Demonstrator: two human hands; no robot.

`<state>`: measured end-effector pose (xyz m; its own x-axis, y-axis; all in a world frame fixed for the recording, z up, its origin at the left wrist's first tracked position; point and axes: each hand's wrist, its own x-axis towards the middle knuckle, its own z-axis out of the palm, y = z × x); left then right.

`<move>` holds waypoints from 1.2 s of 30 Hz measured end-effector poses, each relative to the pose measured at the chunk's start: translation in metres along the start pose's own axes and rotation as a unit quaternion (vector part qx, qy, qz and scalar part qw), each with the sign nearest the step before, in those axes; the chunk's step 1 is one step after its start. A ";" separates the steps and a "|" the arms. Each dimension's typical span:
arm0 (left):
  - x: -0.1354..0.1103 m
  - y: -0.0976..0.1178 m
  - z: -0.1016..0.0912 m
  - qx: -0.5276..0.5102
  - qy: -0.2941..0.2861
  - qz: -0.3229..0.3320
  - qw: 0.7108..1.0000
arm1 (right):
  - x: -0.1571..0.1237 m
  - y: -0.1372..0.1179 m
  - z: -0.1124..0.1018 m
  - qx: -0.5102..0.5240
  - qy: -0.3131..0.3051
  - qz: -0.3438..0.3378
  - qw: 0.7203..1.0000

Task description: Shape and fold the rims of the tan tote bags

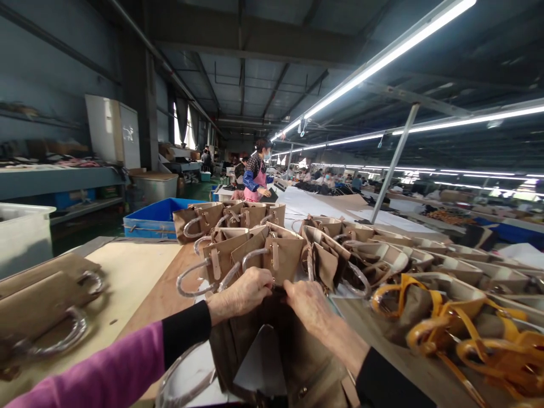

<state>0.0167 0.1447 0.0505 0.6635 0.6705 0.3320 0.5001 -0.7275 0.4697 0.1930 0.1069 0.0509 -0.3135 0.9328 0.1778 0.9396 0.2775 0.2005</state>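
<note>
A brown handbag (314, 362) stands close in front of me, its top open and a white sheet (261, 362) showing inside. My left hand (244, 292) has its fingers closed on the far upper edge of this handbag. Just to the right, my right hand (312, 306) pinches the same edge, a small gap between the two hands. A plastic-wrapped handle (187, 374) hangs at the bag's left side. Right behind my hands, more tan handbags (284, 255) with wrapped handles stand packed together. What lies exactly between my fingertips is hidden.
Tan bags (42, 300) lie on the table at left. Bags with yellow handles (450, 317) crowd the right side. A blue bin (148, 218) stands beyond the table's left part. A co-worker (255, 173) in a pink apron stands farther back; a slanted metal post (395, 161) rises at right.
</note>
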 end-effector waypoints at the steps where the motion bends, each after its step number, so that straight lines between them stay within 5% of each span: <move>1: 0.000 -0.001 0.000 0.007 -0.002 0.001 1.000 | 0.002 0.001 0.000 0.001 -0.004 0.004 1.000; 13: 0.004 -0.013 0.008 0.037 0.010 0.109 0.993 | 0.006 0.011 0.003 0.004 -0.003 -0.001 1.000; 27: 0.006 -0.014 0.003 0.022 0.034 0.071 0.997 | 0.015 -0.001 -0.003 0.028 0.032 -0.044 0.998; 33: 0.009 -0.013 0.005 0.031 0.058 -0.006 0.998 | 0.021 0.001 -0.001 0.048 0.021 -0.031 0.998; 36: 0.011 -0.012 0.006 0.028 0.066 0.020 0.997 | 0.018 0.002 -0.005 0.053 0.017 -0.033 0.998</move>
<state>0.0211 0.1598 0.0431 0.6064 0.6518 0.4554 0.5083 -0.7582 0.4083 0.1880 0.1233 0.0592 -0.3784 0.9035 0.2013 0.9252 0.3629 0.1107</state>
